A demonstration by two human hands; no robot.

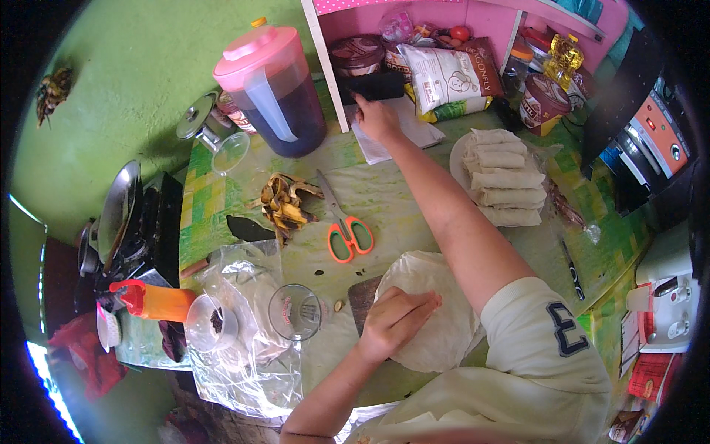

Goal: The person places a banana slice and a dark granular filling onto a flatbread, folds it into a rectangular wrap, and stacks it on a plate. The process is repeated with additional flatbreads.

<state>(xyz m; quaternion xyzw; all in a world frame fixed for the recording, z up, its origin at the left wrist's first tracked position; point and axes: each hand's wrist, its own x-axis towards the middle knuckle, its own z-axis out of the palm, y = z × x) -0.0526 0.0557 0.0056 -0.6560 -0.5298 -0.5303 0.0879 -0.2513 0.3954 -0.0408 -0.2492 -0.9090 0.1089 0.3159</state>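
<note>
My left hand (397, 323) is over a round, thin white wrapper (436, 354), its fingers drawn together; whatever they may hold is hidden. Under the wrapper's left edge a dark board (362, 302) shows. My right hand (378, 119) reaches far forward, index finger stretched out at the edge of a dark, flat phone-like device (382, 86) propped in the pink shelf. Beneath that hand lies a white paper pad (404, 135). A plate (460, 164) to the right of my forearm carries several rolled white wraps (506, 180). Orange-handled scissors (346, 229) lie beside banana peels (285, 203).
A pink-lidded pitcher (274, 96) of dark liquid stands at the back left. Nearer are an empty glass (296, 312), a small tub (212, 325), an orange squeeze bottle (159, 302) and clear plastic (251, 370). A knife (573, 272) lies right; a white bag (447, 76) leans at the shelf.
</note>
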